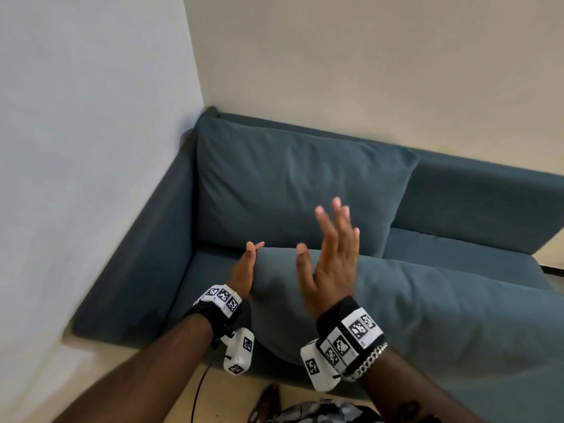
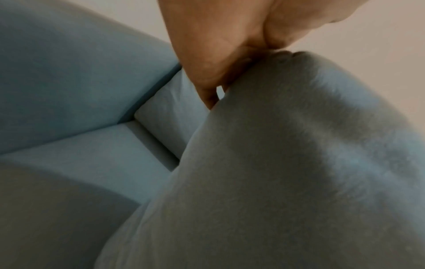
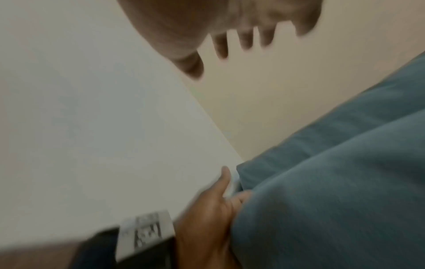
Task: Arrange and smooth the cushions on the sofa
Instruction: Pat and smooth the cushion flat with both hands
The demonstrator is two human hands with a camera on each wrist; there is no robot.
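A blue-grey sofa (image 1: 473, 203) stands in a room corner. One back cushion (image 1: 299, 184) leans upright against its backrest at the left. A second large cushion (image 1: 427, 315) lies across the seat in front of it. My left hand (image 1: 244, 270) lies flat against this cushion's left end near the top corner, thumb up; the left wrist view shows the palm (image 2: 218, 54) touching the fabric (image 2: 299, 163). My right hand (image 1: 320, 230) hovers above the cushion, fingers straight and spread, blurred, holding nothing. The right wrist view shows its fingers (image 3: 246, 40) against the wall.
Walls close in the sofa at the left and back. The left armrest (image 1: 146, 264) runs beside my left hand. On the floor by my feet lie dark footwear (image 1: 268, 398), a patterned cloth (image 1: 323, 410) and a thin cable (image 1: 198, 392).
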